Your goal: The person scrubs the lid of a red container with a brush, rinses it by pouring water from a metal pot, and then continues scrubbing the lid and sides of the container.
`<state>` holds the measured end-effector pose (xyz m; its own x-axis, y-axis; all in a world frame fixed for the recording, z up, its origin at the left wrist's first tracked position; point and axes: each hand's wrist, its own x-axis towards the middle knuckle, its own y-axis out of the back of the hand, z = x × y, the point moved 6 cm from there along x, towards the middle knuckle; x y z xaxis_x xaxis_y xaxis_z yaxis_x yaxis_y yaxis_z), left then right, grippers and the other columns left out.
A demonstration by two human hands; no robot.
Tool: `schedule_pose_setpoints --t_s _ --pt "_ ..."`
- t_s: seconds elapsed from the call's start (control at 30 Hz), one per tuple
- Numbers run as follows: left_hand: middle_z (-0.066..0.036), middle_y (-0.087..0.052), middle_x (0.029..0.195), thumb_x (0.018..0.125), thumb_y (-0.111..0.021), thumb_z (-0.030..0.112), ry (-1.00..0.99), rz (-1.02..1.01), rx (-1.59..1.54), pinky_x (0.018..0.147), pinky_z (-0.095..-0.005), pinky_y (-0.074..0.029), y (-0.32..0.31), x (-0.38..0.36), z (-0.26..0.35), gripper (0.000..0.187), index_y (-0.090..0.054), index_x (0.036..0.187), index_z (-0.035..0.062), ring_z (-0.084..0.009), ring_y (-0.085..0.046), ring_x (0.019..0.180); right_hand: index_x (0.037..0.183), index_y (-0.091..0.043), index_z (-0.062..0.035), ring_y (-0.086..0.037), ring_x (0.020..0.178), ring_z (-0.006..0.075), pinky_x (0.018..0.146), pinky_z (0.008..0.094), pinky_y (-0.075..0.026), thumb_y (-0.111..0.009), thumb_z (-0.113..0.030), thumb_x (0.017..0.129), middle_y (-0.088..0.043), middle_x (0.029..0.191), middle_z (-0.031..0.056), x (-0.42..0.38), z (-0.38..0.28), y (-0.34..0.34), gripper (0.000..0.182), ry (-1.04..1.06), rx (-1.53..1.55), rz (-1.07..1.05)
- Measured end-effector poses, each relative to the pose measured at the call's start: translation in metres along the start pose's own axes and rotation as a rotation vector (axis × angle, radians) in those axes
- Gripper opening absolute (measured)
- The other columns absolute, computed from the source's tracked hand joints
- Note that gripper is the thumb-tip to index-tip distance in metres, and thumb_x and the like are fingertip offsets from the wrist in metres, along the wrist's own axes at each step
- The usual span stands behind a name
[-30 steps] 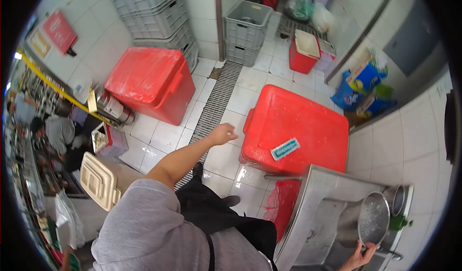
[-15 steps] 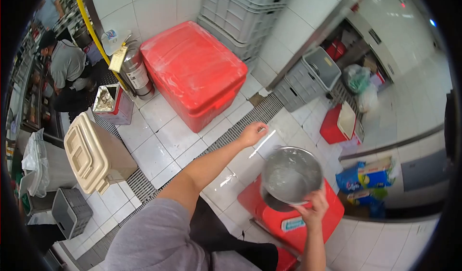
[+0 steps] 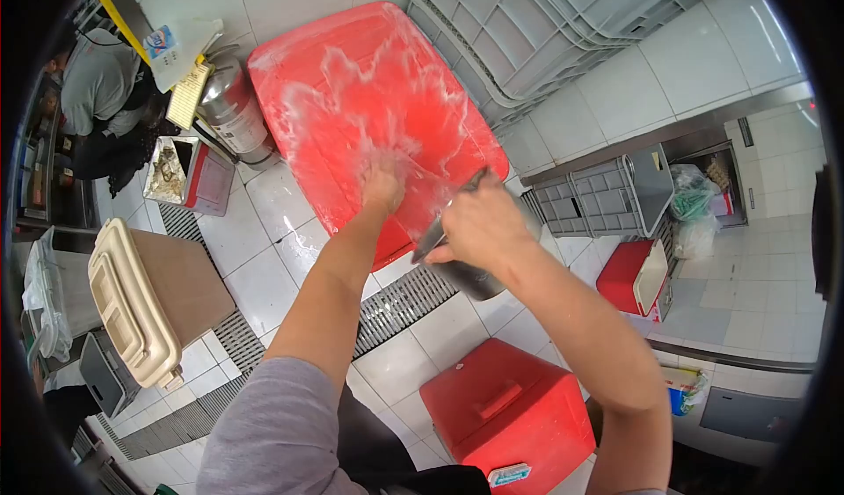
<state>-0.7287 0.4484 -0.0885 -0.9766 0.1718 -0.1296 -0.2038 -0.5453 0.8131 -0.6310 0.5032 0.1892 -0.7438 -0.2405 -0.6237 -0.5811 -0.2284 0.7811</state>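
R hand point(image 3: 479, 227) is clamped round the rim of a steel pot point(image 3: 470, 271), fingers curled tight, pot tipped toward the big red cooler lid point(image 3: 352, 82). Pot sits over the lid's near edge, above the floor drain grate point(image 3: 396, 306). L hand point(image 3: 383, 187) lies flat on the wet lid, palm down; can't tell if fingers are spread. Water streaks across the lid. Small red cooler point(image 3: 510, 411) near the feet. Fire extinguisher point(image 3: 230, 112) just left of the big cooler; another person's back point(image 3: 97, 77) far left.

Grey short sleeve, dark apron, bare forearms.
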Motion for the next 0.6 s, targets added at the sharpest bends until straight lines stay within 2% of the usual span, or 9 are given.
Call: schedule_pose_setpoints --t_s 0.07,0.1,0.17,0.3,0.37,0.43,0.5,0.57,0.6 --pt "-0.016 -0.020 0.146 0.088 -0.047 0.039 0.006 -0.063 0.016 0.107 -0.0554 -0.015 -0.010 0.007 0.014 0.059 -0.031 0.138 0.0140 -0.0377 -0.020 0.133 0.096 -0.069 -0.0025 -0.057 0.099 0.0460 0.087 0.0525 -0.044 -0.070 -0.049 0.066 -0.061 0.107 0.0232 0.020 0.005 0.007 0.055 0.006 -0.404 -0.116" --pt "-0.015 -0.015 0.149 0.088 -0.046 0.040 0.008 -0.119 0.039 0.108 -0.0557 -0.011 -0.016 0.008 0.023 0.061 -0.027 0.141 0.0146 -0.0381 -0.013 0.136 0.096 -0.069 -0.0025 -0.057 0.099 0.0460 0.087 0.0525 -0.044 -0.070 -0.049 0.066 -0.061 0.107 0.0232 0.026 0.009 0.007 0.055 0.005 -0.406 -0.133" --pt "-0.014 -0.013 0.149 0.088 -0.044 0.041 -0.034 -0.181 0.138 0.108 -0.0561 -0.009 -0.029 0.006 0.038 0.062 -0.026 0.141 0.0148 -0.0379 -0.010 0.137 0.105 -0.065 -0.0004 -0.052 0.106 0.0504 0.086 0.0520 -0.046 -0.068 -0.041 0.070 -0.059 0.112 0.0246 0.034 0.021 0.013 0.054 -0.079 -0.753 -0.056" --pt "-0.012 -0.009 0.151 0.088 -0.043 0.045 -0.288 -0.207 0.275 0.109 -0.0556 -0.005 -0.057 -0.016 0.050 0.065 -0.023 0.143 0.0171 -0.0357 -0.005 0.138 0.109 -0.062 0.0019 -0.049 0.108 0.0513 0.088 0.0519 -0.045 -0.067 -0.035 0.071 -0.058 0.111 0.0262 0.032 0.051 0.009 0.054 -0.169 -0.795 -0.084" --pt "-0.012 -0.011 0.150 0.087 -0.045 0.046 -0.381 -0.233 0.251 0.110 -0.0537 -0.006 -0.056 -0.029 0.031 0.066 -0.024 0.143 0.0176 -0.0337 -0.007 0.138 0.109 -0.063 0.0001 -0.047 0.112 0.0502 0.091 0.0522 -0.041 -0.066 -0.044 0.070 -0.059 0.112 0.0248 0.021 0.075 -0.006 0.058 -0.225 -0.642 -0.344" --pt "-0.011 -0.013 0.150 0.086 -0.046 0.047 -0.466 -0.188 0.202 0.110 -0.0511 -0.008 -0.040 -0.040 0.009 0.067 -0.024 0.143 0.0187 -0.0318 -0.009 0.138 0.103 -0.066 -0.0015 -0.050 0.110 0.0463 0.094 0.0531 -0.038 -0.066 -0.055 0.067 -0.063 0.105 0.0193 0.001 0.094 -0.024 0.064 -0.247 -0.530 -0.410" --pt "-0.011 -0.013 0.150 0.086 -0.047 0.047 -0.376 -0.148 0.245 0.110 -0.0501 -0.009 -0.021 -0.048 -0.013 0.068 -0.024 0.143 0.0194 -0.0312 -0.010 0.138 0.085 -0.070 -0.0054 -0.055 0.101 0.0371 0.088 0.0457 -0.043 -0.066 -0.067 0.059 -0.066 0.084 0.0113 -0.029 0.118 -0.053 0.067 -0.245 -0.509 -0.166" --pt "-0.011 -0.014 0.150 0.085 -0.048 0.047 -0.289 -0.107 0.284 0.111 -0.0492 -0.010 -0.005 -0.056 -0.034 0.068 -0.023 0.143 0.0201 -0.0306 -0.011 0.138 0.083 -0.071 -0.0064 -0.055 0.099 0.0363 0.090 0.0425 -0.042 -0.065 -0.068 0.059 -0.066 0.083 0.0107 -0.067 0.135 -0.073 0.067 -0.370 -0.347 -0.290" --pt "-0.010 -0.013 0.150 0.085 -0.047 0.049 -0.242 -0.121 0.324 0.111 -0.0483 -0.009 0.000 -0.061 -0.044 0.069 -0.023 0.143 0.0206 -0.0301 -0.011 0.138 0.081 -0.071 -0.0060 -0.057 0.095 0.0341 0.089 0.0417 -0.042 -0.066 -0.067 0.058 -0.066 0.081 0.0110 -0.092 0.147 -0.086 0.066 -0.424 -0.308 -0.219"
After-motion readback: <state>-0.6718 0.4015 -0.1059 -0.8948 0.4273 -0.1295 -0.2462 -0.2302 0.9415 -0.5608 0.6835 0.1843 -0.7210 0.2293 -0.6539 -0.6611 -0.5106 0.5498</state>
